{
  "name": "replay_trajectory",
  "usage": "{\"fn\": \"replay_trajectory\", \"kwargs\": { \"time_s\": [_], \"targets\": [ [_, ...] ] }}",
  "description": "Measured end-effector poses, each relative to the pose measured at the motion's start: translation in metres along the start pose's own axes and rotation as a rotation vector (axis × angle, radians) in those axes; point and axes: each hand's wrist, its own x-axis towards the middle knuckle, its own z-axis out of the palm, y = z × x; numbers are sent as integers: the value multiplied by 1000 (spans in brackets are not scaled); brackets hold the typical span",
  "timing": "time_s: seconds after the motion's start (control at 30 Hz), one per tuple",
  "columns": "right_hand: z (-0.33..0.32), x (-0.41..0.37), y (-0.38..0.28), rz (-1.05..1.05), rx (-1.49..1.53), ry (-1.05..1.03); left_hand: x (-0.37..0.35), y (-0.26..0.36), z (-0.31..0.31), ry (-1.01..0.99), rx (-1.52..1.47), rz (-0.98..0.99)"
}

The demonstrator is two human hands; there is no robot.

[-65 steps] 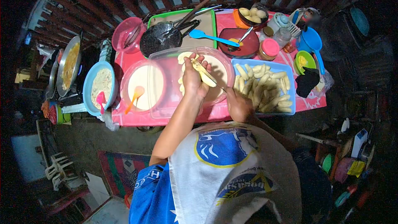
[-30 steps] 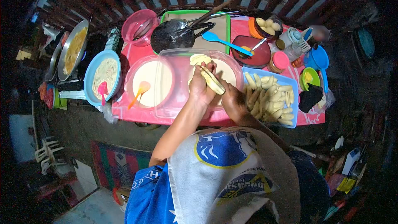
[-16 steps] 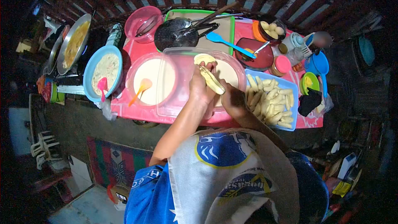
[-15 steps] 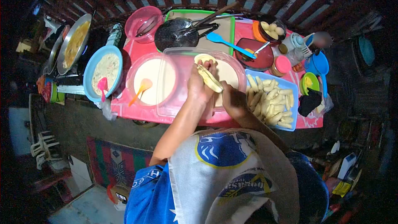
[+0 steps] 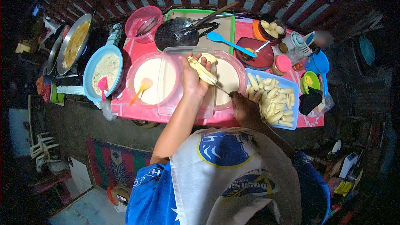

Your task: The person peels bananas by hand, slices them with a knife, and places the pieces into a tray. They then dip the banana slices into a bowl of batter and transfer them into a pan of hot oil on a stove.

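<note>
My left hand (image 5: 193, 79), palm up, holds a peeled banana (image 5: 202, 72) with several cut slices fanned out near its fingers. My right hand (image 5: 246, 107) is closed round the handle of a thin knife (image 5: 223, 90), whose blade points at the banana's lower end. Beneath my left hand lies a clear plastic lid (image 5: 170, 109). Two round tubs of pale batter stand either side of it: the left tub (image 5: 160, 77) with an orange ladle (image 5: 143, 88), the right tub (image 5: 229, 77) partly behind the hands. A blue tray (image 5: 294, 121) of peeled bananas is beside my right hand.
At the left are a light blue basin (image 5: 88, 79) with a pink spoon and a large pan (image 5: 76, 43). Behind lie a black pan (image 5: 177, 33), a blue spatula (image 5: 229, 43) and a dark red dish (image 5: 262, 61). Jars and a blue dipper (image 5: 321, 63) stand at the right.
My left hand has moved slightly left and opened out under the banana. My right hand has drawn back to the right and down, and the knife blade now shows.
</note>
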Motion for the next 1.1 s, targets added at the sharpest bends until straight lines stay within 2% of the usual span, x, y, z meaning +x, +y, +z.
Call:
{"fn": "replay_trajectory", "kwargs": {
  "time_s": [0.13, 0.3, 0.43, 0.5, 0.63, 0.73, 0.8, 0.93, 1.1],
  "targets": [
    [7, 0, 6, -11, 5, 19, -2, -2, -1, -15, 18, 18],
    [18, 8, 8, 86, -134, -49, -7, -7, 4, 23, 23, -8],
    [22, 4, 11, 49, -121, -2, -2, -3, -2, -24, -54, -6],
    [23, 11, 10, 13, -39, 23, -4, -9, 0, 24, -62, -111],
    [24, 16, 14, -5, -78, -25, 3, -6, -2, 16, -132, -127],
    [35, 13, 21, 3, -27, 20, 0, -6, 1, -12, -103, -146],
    [48, 19, 32, -80, 118, 146, 0, -8, 0, -16, -105, -174],
    [48, 25, 34, -60, -32, 51, 2, -8, -2, -11, -163, -225],
    [58, 31, 40, -195, -60, 214, 3, -8, 6, 78, -135, -239]
  ]
}}
